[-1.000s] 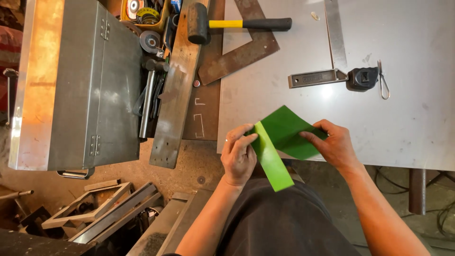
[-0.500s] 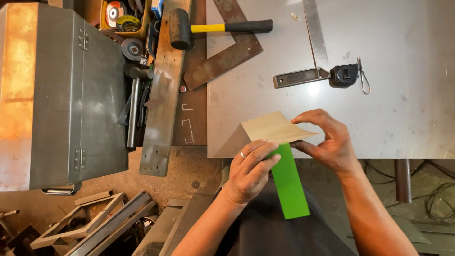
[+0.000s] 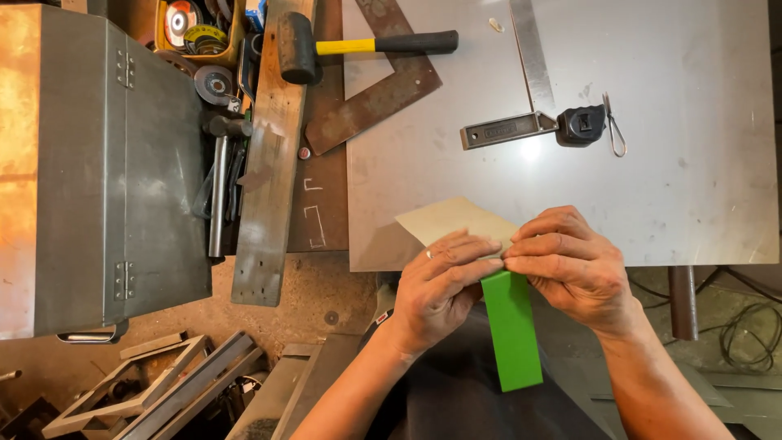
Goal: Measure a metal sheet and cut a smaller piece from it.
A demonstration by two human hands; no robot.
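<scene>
My left hand point(image 3: 438, 287) and my right hand point(image 3: 570, 267) both pinch a bent piece of sheet material at the near edge of the steel tabletop point(image 3: 692, 187). Its upper flap point(image 3: 450, 220) shows a pale tan face and lies over the table edge. Its lower part, a bright green strip point(image 3: 512, 329), hangs down toward my lap. The fingertips of both hands meet along the fold between the two parts. A ring sits on one left finger.
On the table lie a black mallet with a yellow neck point(image 3: 342, 47), a rusty steel square point(image 3: 383, 85), a try square point(image 3: 521, 98) and a black tape measure point(image 3: 582, 125). A grey metal box point(image 3: 98, 163) stands at left. Metal frames point(image 3: 147, 387) lie on the floor.
The sheet has been turned over from its green face to its tan face. Both hands have closed in on the fold, and the green strip now hangs straight down.
</scene>
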